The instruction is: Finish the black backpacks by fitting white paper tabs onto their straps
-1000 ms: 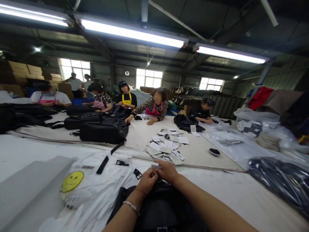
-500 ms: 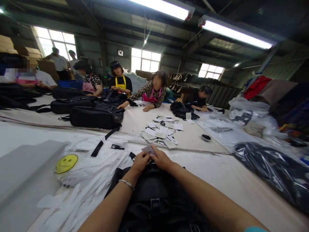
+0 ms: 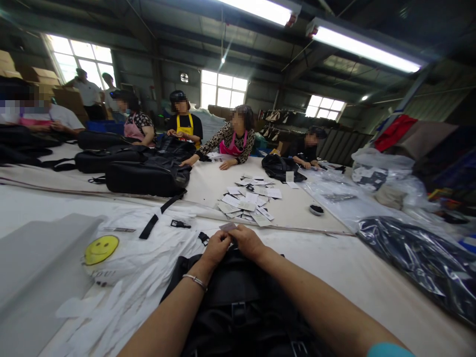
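Note:
My left hand (image 3: pixel 216 246) and my right hand (image 3: pixel 247 240) meet over the far edge of a black backpack (image 3: pixel 238 307) lying in front of me. Both are closed in a pinch on a small grey paper tag (image 3: pixel 227 226) held between them. A silver bracelet circles my left wrist. Just beyond the hands lies a scattered pile of white tags (image 3: pixel 249 199) on the white table (image 3: pixel 357 267).
A white plastic bag with a yellow smiley face (image 3: pixel 101 249) lies at the left, with black buckles (image 3: pixel 180 224) and a strap (image 3: pixel 156 218) nearby. Black bags (image 3: pixel 145 177) and several seated workers line the far side. Plastic-wrapped dark goods (image 3: pixel 420 263) fill the right.
The view has tilted down, showing more of the backpack. My hands stay together on the tag and have drawn slightly nearer to me.

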The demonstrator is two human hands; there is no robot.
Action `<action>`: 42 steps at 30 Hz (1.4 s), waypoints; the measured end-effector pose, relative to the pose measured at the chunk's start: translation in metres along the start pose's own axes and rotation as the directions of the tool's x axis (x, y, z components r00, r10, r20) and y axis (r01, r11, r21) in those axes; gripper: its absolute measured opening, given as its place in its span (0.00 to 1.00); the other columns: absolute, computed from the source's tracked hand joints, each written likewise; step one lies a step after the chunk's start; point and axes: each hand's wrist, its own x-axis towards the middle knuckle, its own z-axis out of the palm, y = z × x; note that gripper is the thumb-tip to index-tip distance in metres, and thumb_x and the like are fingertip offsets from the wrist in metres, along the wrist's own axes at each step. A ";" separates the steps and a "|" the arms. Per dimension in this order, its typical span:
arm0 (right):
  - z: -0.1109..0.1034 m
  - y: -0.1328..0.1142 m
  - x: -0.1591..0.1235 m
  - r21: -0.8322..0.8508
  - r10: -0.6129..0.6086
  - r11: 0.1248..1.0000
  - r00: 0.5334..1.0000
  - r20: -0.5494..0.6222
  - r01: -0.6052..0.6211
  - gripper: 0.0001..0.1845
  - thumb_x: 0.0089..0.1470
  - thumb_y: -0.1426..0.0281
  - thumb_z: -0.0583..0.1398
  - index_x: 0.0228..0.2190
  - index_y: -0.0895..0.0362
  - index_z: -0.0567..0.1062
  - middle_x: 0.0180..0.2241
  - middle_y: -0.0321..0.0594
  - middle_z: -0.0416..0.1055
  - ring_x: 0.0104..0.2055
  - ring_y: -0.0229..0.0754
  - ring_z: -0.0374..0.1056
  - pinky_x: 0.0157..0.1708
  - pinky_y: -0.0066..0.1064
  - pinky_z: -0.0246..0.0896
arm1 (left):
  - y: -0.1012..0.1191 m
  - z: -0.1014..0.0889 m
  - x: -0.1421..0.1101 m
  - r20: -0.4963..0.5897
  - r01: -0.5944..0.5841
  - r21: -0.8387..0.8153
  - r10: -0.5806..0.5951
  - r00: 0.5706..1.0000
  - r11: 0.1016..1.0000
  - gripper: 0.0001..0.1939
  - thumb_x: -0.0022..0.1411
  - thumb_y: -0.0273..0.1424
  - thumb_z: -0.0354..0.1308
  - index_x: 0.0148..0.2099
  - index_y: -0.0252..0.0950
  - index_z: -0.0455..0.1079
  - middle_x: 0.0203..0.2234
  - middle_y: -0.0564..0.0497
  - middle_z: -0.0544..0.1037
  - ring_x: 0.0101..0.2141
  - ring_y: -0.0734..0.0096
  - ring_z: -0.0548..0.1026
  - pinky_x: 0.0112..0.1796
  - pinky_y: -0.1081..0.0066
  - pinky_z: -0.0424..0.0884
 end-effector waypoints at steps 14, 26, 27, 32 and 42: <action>-0.004 0.006 0.008 0.026 0.040 0.999 0.994 0.101 -0.043 0.10 0.52 0.69 0.59 0.32 0.50 0.82 0.34 0.39 0.72 0.36 0.40 0.66 0.37 0.29 0.60 | -0.012 0.002 0.008 -0.204 -0.024 -0.068 0.009 0.979 0.997 0.12 0.53 0.40 0.58 0.25 0.35 0.71 0.35 0.46 0.76 0.39 0.62 0.72 0.41 0.66 0.67; -0.005 -0.008 0.005 0.017 0.061 0.998 0.998 0.019 -0.061 0.12 0.50 0.74 0.57 0.24 0.53 0.81 0.32 0.40 0.73 0.33 0.40 0.66 0.34 0.29 0.59 | 0.003 -0.002 -0.002 -0.202 -0.001 -0.087 -0.017 0.979 0.996 0.11 0.52 0.39 0.58 0.26 0.37 0.67 0.21 0.53 0.69 0.28 0.68 0.69 0.33 0.69 0.66; -0.005 -0.008 0.005 0.017 0.061 0.998 0.998 0.007 -0.061 0.12 0.50 0.74 0.57 0.24 0.53 0.81 0.32 0.40 0.74 0.33 0.40 0.67 0.34 0.29 0.60 | 0.004 -0.001 -0.003 -0.172 0.020 -0.113 -0.039 0.984 0.993 0.11 0.53 0.39 0.57 0.27 0.37 0.68 0.19 0.55 0.69 0.24 0.70 0.68 0.29 0.70 0.65; -0.004 -0.010 0.001 0.006 0.071 0.997 0.997 -0.025 -0.071 0.12 0.50 0.74 0.57 0.24 0.53 0.81 0.32 0.40 0.74 0.33 0.40 0.68 0.34 0.29 0.60 | 0.003 0.005 -0.006 -0.036 0.125 -0.255 -0.139 0.990 0.959 0.13 0.56 0.42 0.55 0.33 0.36 0.66 0.20 0.54 0.72 0.18 0.75 0.67 0.20 0.75 0.62; 0.000 -0.006 -0.001 -0.049 0.145 0.988 0.986 -0.088 -0.150 0.12 0.50 0.73 0.56 0.21 0.56 0.76 0.32 0.45 0.72 0.32 0.43 0.66 0.34 0.33 0.59 | 0.009 0.004 -0.007 0.109 0.277 -0.336 -0.255 0.961 0.900 0.13 0.55 0.42 0.54 0.33 0.36 0.64 0.25 0.52 0.75 0.18 0.78 0.69 0.17 0.78 0.60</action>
